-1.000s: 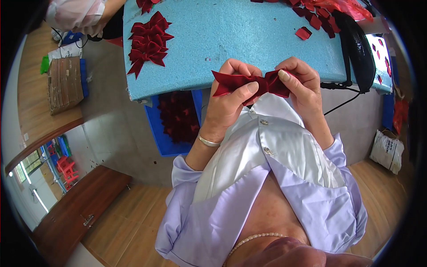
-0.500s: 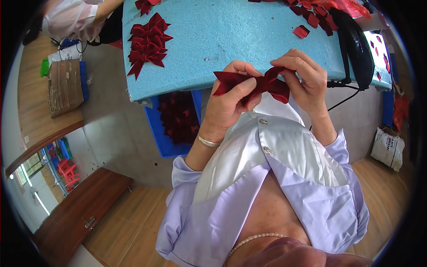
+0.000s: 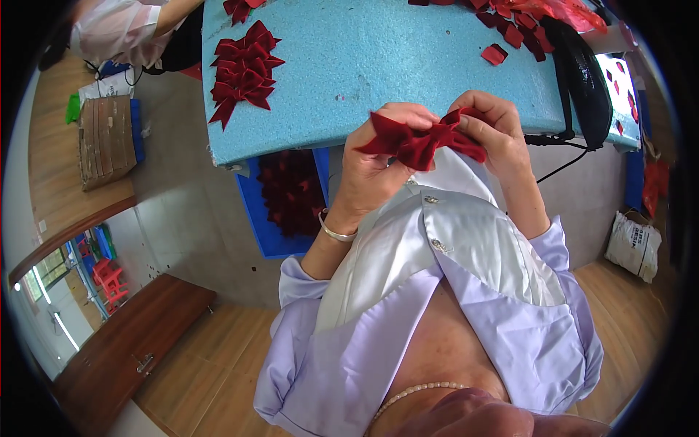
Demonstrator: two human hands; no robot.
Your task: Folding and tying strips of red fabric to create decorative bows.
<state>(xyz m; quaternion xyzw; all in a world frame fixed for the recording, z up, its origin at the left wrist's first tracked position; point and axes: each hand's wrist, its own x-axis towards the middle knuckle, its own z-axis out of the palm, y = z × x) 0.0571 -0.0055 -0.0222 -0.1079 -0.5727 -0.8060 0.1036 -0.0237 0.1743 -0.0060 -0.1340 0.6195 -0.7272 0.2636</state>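
Between my two hands is a dark red velvet bow [image 3: 419, 146], held over my lap just off the near edge of the blue table [image 3: 364, 54]. My left hand [image 3: 362, 171] grips the bow from behind and below, its fingers partly hidden by the fabric. At the bow's right side, my right hand [image 3: 502, 131] pinches a loop between thumb and fingers. A pile of finished-looking red bows [image 3: 246, 73] lies on the table's left side. Loose red fabric pieces [image 3: 510, 29] are scattered at the far right.
Below the table's left edge stands a blue bin [image 3: 255, 218] with many red bows in it. A black bag [image 3: 586, 87] hangs over the right edge, with a cord below. Another person's sleeve [image 3: 120, 33] is at the far left, near a stack of cardboard [image 3: 107, 142].
The bow has turned in my hands, and its loops face up more. My left fingers have shifted behind it, while my right hand has moved slightly left and lower.
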